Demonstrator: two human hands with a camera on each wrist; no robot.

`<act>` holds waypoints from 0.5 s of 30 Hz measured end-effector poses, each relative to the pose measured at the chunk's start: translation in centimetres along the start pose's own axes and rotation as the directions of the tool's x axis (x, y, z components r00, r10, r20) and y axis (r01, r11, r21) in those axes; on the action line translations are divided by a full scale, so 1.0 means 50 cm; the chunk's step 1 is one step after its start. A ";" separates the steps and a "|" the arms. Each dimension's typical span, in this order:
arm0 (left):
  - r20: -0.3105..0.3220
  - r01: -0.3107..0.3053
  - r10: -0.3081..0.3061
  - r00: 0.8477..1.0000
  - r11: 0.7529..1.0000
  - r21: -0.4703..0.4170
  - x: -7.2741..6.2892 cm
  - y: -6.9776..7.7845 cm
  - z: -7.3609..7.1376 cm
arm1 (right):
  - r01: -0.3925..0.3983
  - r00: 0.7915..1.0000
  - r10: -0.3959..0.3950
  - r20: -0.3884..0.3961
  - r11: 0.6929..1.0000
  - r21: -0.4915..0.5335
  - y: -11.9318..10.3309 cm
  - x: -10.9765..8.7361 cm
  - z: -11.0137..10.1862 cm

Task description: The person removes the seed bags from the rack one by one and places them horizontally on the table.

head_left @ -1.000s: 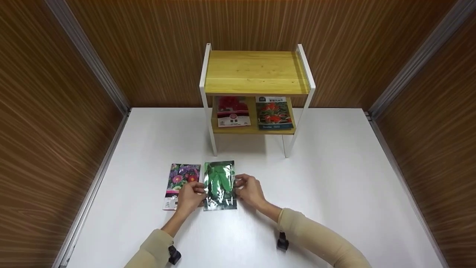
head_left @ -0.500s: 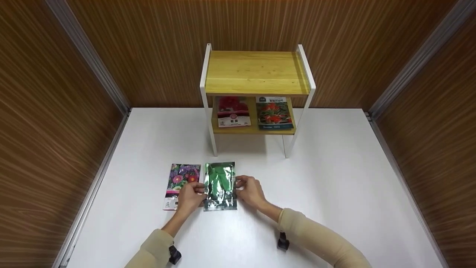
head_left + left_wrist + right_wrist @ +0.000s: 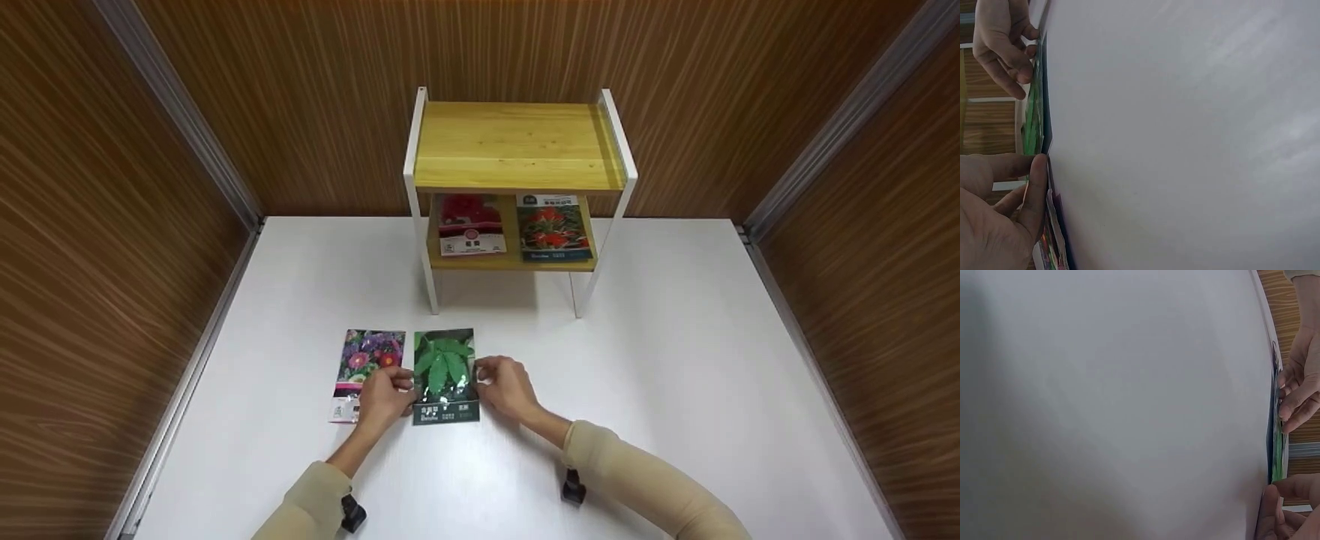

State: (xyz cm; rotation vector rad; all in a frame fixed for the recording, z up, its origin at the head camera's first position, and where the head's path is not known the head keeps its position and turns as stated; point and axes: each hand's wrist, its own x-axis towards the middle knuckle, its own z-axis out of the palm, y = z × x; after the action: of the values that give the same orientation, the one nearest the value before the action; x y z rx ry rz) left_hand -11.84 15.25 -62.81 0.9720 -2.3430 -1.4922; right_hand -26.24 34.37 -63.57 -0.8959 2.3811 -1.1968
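Observation:
A glossy seed packet with green leaves (image 3: 444, 375) lies low over the white table in the head view, face up. My left hand (image 3: 385, 394) pinches its left edge between thumb and fingers. On the opposite edge, my right hand (image 3: 506, 388) pinches it the same way. Beside it on the left is a seed packet with purple and red flowers (image 3: 367, 364), partly hidden under my left hand. The left wrist view catches the leaf packet (image 3: 1033, 121) edge-on, with a dark underside. Its edge also shows between both hands in the right wrist view.
A small wooden shelf rack (image 3: 520, 146) with white side frames stands behind the hands. Its lower board holds a red-flower packet (image 3: 471, 225) on the left and an orange-flower packet (image 3: 553, 231) on the right. Wood-grain panels enclose the white table (image 3: 675, 360).
The leaf packet has shifted slightly toward me and its face has tilted, so the glare has faded and its print shows. Both hands keep their grip with barely any movement.

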 end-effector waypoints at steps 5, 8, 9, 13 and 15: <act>-0.004 0.003 -0.003 1.000 1.000 -0.001 -0.003 0.011 -0.001 | -0.019 1.000 0.019 0.008 0.999 0.036 0.001 -0.003 -0.008; -0.016 -0.011 0.011 1.000 1.000 0.011 -0.002 0.021 -0.002 | -0.011 1.000 0.011 -0.006 0.999 0.048 0.003 -0.004 -0.017; -0.018 -0.014 0.014 1.000 1.000 0.016 -0.002 0.025 -0.003 | -0.003 1.000 0.004 -0.016 0.999 0.044 0.004 -0.004 -0.020; -0.031 -0.025 0.026 0.999 0.999 0.026 0.003 0.041 -0.003 | 0.027 0.998 -0.026 -0.051 0.999 0.022 0.009 -0.003 -0.037; -0.031 -0.024 0.024 0.999 1.000 0.016 0.006 0.050 -0.004 | 0.040 0.997 -0.039 -0.067 0.999 0.015 0.011 -0.001 -0.046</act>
State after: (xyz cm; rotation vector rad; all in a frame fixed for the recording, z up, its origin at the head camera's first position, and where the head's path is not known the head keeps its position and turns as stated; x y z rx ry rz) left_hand -13.04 15.60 -60.62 0.9601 -2.3393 -1.4417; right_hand -27.64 36.05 -62.63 -0.9159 2.4121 -1.2780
